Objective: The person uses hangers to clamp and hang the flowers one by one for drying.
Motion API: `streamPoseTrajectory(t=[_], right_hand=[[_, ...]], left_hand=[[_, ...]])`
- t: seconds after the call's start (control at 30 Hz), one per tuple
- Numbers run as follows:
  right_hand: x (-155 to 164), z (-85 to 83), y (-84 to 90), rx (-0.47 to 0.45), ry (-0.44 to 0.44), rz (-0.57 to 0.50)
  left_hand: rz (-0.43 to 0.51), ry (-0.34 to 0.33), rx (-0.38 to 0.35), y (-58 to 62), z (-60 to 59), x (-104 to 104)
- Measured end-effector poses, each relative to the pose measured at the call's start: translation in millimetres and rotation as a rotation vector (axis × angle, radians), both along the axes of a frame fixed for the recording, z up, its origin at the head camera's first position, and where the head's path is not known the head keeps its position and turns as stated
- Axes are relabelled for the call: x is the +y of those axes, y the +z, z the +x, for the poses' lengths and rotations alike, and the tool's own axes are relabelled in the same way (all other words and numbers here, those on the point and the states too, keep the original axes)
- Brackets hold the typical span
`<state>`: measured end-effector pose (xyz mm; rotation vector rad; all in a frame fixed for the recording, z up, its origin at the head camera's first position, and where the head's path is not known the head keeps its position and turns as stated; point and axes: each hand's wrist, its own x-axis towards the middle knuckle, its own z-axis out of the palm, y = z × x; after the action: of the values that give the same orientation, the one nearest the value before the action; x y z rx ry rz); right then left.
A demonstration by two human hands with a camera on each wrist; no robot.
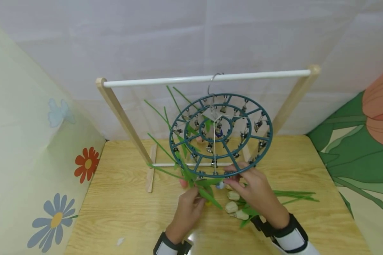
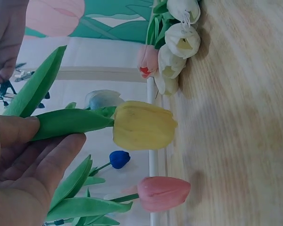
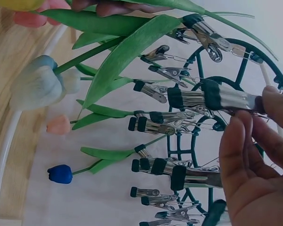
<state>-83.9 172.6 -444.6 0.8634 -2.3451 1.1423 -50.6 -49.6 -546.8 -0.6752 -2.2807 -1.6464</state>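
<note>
A round teal clip hanger (image 1: 220,134) hangs by its hook from a white rod (image 1: 207,78); several tulips hang from its metal clips. My left hand (image 1: 194,198) (image 2: 52,132) sits under the hanger's near rim and pinches the green stem and leaf of a yellow tulip (image 2: 142,125). My right hand (image 1: 239,173) (image 3: 254,110) is at the near rim, its thumb and fingers pinching a metal clip (image 3: 217,99). A long green leaf (image 3: 127,54) lies just beside that clip. Clipped blue (image 3: 60,173), pale blue (image 3: 37,82) and pink (image 2: 162,193) tulips dangle nearby.
The rod rests on a wooden rack (image 1: 124,122) standing on a wooden table (image 1: 121,198). Several white tulips (image 1: 234,207) with long green stems lie on the table under my right hand. Painted panels stand at the left and right, a white sheet behind.
</note>
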Motion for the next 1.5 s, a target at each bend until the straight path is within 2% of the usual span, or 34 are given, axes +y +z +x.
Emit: streamPoseTrajectory(t=[0.17,0.33,0.57,0.83,1.03,1.2,1.5], right_hand=[[-0.1,0.1,-2.5,-0.011,-0.004,0.007],[-4.7,2.0,-8.9,-0.055,-0.022,0.013],[-17.1,5.5,-17.8,-0.059,-0.051,-0.005],[-31.5,7.9,-25.9,-0.019,-0.039,-0.057],[-40.2,5.6,-27.7,0.031,0.006,-0.097],[-43.6,5.1,-26.1,0.048,0.003,-0.076],[-46.5,3.8,-26.9,0.043,0.009,-0.073]], left_hand=[[0.048,-0.016,-0.053,-2.2,1.4,1.4],[0.074,-0.024,-0.072,-4.6,1.3,1.6],[0.055,0.019,-0.05,-8.7,-2.5,1.4],[0.086,0.04,-0.151,-11.2,-3.6,2.2],[0.035,0.086,-0.093,-9.0,-3.2,2.8],[0.003,0.094,-0.061,-7.2,-3.0,2.3],[0.006,0.09,-0.071,-9.6,-5.6,-1.1]])
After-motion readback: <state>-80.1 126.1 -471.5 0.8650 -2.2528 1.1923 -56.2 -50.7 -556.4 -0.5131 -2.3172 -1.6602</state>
